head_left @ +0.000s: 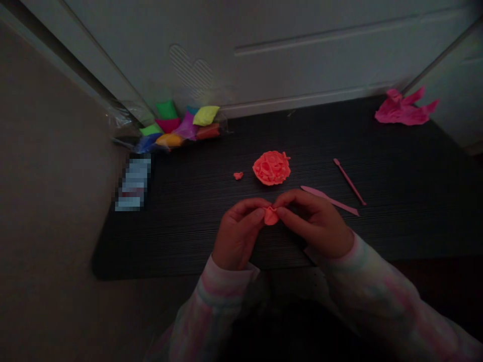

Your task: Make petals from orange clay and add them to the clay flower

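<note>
Between both hands is a small flattened piece of coral-coloured modelling clay (270, 216). My left hand (240, 226) pinches its left edge with thumb and fingertips, and my right hand (316, 218) pinches the right edge. Just beyond them sits a round clay piece (271, 168) of the same colour, its top covered in raised folds and bits. To its left lies a tiny lump of clay (238, 175). A pink modelling knife (339, 203) rests beside my right hand, partly hidden behind it. Farther right is a thin pink modelling tool (350, 182).
The dark table (188, 226) meets a pale panelled door (302, 60) at the back. At the back left lies a clear bag of colourful clay packets (184, 125), with a blurred-out flat object (134, 183) nearer me. Crumpled bright pink material (405, 110) stands at the far right corner.
</note>
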Available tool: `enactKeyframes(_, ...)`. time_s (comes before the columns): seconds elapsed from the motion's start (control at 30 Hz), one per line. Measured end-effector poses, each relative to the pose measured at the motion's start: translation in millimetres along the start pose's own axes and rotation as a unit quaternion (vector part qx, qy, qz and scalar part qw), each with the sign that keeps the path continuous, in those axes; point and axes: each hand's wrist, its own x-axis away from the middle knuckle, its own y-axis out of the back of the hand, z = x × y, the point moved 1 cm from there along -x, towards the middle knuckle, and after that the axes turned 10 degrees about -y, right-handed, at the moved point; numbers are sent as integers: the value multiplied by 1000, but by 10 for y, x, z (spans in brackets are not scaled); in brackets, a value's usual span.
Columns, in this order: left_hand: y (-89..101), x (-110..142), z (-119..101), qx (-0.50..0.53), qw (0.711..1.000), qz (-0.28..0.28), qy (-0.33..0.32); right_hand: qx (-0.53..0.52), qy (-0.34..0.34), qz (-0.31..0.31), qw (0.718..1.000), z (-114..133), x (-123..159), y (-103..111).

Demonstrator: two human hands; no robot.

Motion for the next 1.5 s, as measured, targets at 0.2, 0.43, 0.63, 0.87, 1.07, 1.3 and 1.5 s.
enactKeyframes(0.2, -1, -3, 3, 0, 1000, -13, 13, 0, 14, 0, 1000, 1, -3, -3)
enactKeyframes(0.43, 14, -5, 6, 4, 1000, -12, 17, 20, 24, -4, 1000, -11, -13, -13)
enactKeyframes(0.63, 15, -14, 12, 19, 999, -20, 18, 7, 23, -9, 1000, -15, -21, -20)
enactKeyframes(0.87, -3, -13, 14, -9, 999, -31, -18, -14, 13, -48, 999, -38, -28, -25)
enactKeyframes(1.07, -7, -16, 24, -40, 998, -47, -26, 18, 23, -38, 999, -30, -29, -22)
enactKeyframes(1.3, -2, -15, 30, -34, 998, -51, -4, 24, 17, -20, 999, -23, -24, -16)
enactKeyframes(1.5, -5, -6, 22, -49, 998, -38, 3, 12, 2, -10, 1000, -16, -31, -18)
